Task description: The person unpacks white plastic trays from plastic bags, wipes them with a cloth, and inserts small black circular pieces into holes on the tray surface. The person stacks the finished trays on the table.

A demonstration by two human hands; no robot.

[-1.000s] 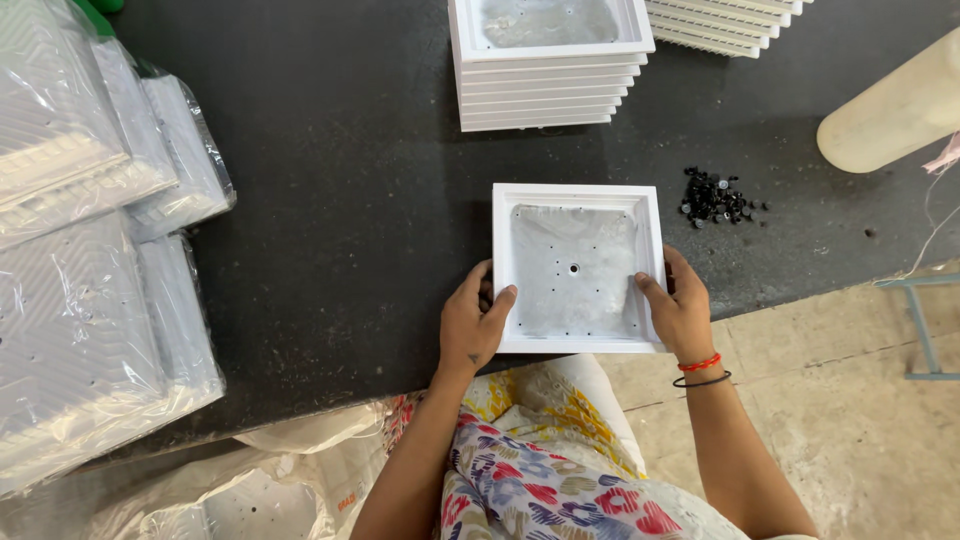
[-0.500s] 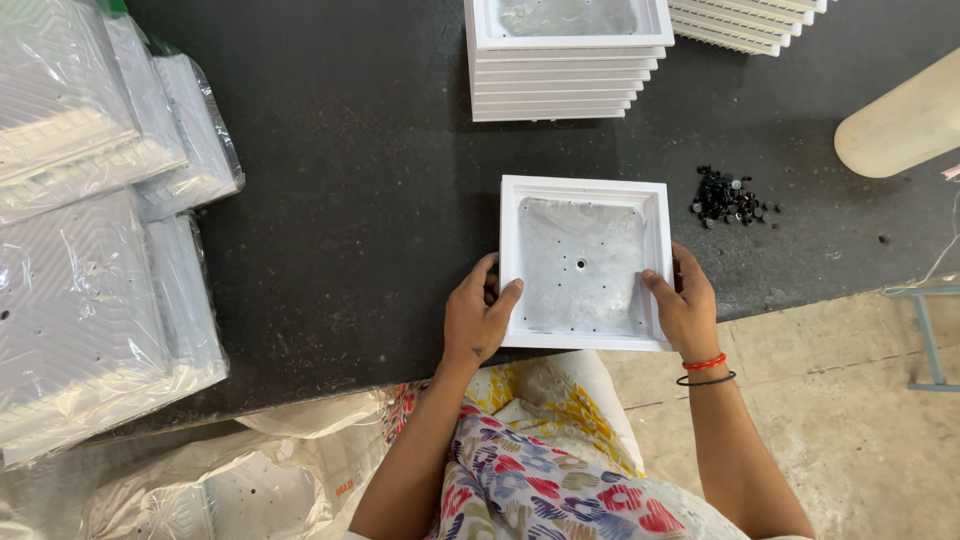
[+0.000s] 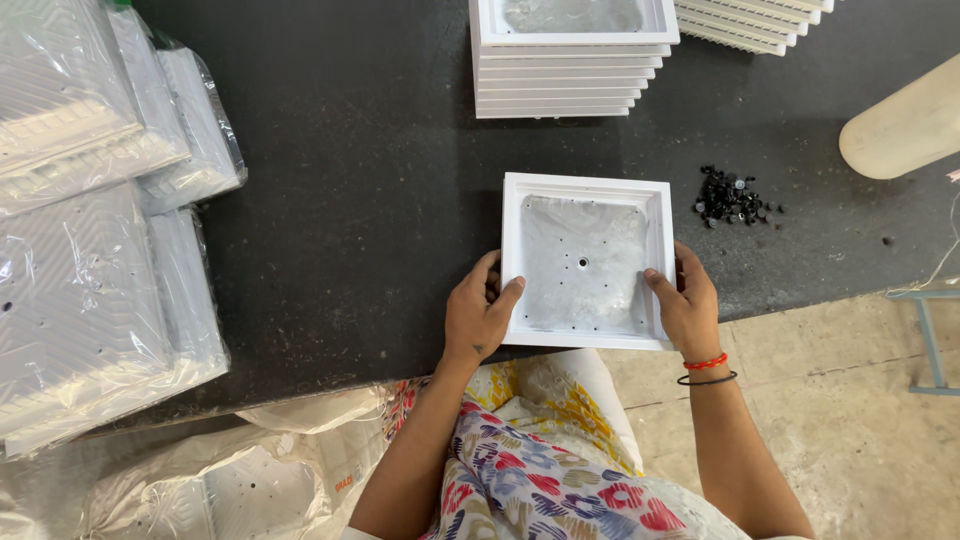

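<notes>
A white square tray (image 3: pixel 585 262) lies flat at the table's (image 3: pixel 350 200) near edge, grasped at both sides: left hand (image 3: pixel 478 318) at 8 o'clock, right hand (image 3: pixel 688 305) at 4 o'clock. Black bits (image 3: pixel 735 197) lie at 2 o'clock, a tray stack (image 3: pixel 565 70) at 12.

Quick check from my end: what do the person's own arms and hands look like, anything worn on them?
Both forearms are bare, no sleeves in view, and no gloves. The right hand has two thin bands at the wrist: a red bangle and below it a black thread band. The left hand shows no bands or rings, only a small dark mark near the wrist.
</notes>
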